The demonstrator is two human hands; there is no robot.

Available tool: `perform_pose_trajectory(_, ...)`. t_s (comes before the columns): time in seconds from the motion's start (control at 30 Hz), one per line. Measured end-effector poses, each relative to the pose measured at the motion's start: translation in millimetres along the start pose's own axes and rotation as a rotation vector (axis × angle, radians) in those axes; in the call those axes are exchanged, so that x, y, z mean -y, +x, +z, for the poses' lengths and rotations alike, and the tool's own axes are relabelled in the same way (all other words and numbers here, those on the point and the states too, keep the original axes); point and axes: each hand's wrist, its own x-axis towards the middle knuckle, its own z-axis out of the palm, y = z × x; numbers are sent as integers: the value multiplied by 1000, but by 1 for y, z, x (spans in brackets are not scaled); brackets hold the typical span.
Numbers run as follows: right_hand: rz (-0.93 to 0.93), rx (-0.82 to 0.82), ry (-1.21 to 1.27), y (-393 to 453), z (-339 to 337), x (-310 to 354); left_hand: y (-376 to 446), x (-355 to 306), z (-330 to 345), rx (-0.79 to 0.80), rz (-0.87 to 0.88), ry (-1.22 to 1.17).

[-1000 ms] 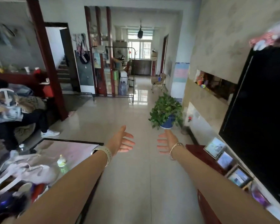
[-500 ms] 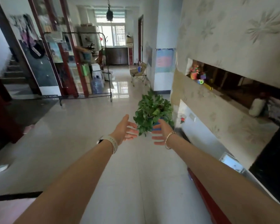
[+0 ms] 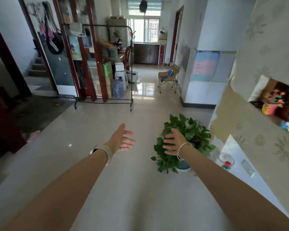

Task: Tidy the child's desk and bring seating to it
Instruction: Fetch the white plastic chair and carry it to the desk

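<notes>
Both my arms reach forward over a glossy tiled floor. My left hand (image 3: 122, 139), with a pale watch band at the wrist, is open and holds nothing. My right hand (image 3: 173, 142), with thin bracelets at the wrist, is open too, its fingers spread in front of a potted plant. A small tan folding chair (image 3: 168, 77) with a blue patch stands far ahead by the right wall. A white plastic stool (image 3: 121, 77) sits under a box behind the rack. No desk shows in this view.
A leafy plant in a blue pot (image 3: 183, 144) stands on the floor near the right wall. A black clothes rack (image 3: 107, 64) and red wooden posts (image 3: 97, 52) with stacked boxes are ahead on the left. A wall niche (image 3: 277, 104) holds colourful toys. Stairs (image 3: 37, 67) rise at far left.
The view has moved forward along the room: the coffee table and seated person are gone from sight, the plant is now close under my right hand. Both hands stay open.
</notes>
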Motion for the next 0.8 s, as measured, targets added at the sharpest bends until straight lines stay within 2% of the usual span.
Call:
perform_pose_trajectory(0.17, -5, -74, 33, 170, 5, 96, 192, -74, -14, 52, 3, -36)
perform_pose_trajectory(0.4, -6, -136, 78, 368, 3, 247, 434, -216, -3, 142, 70, -3)
perform_pose_trajectory(0.57, -22, -142, 94, 551, -9, 335, 620, -273, 8, 166, 49, 53)
perform_pose_trajectory(0.8, -11, -110, 103, 793, 0, 509, 869, -400, -6, 67, 36, -11)
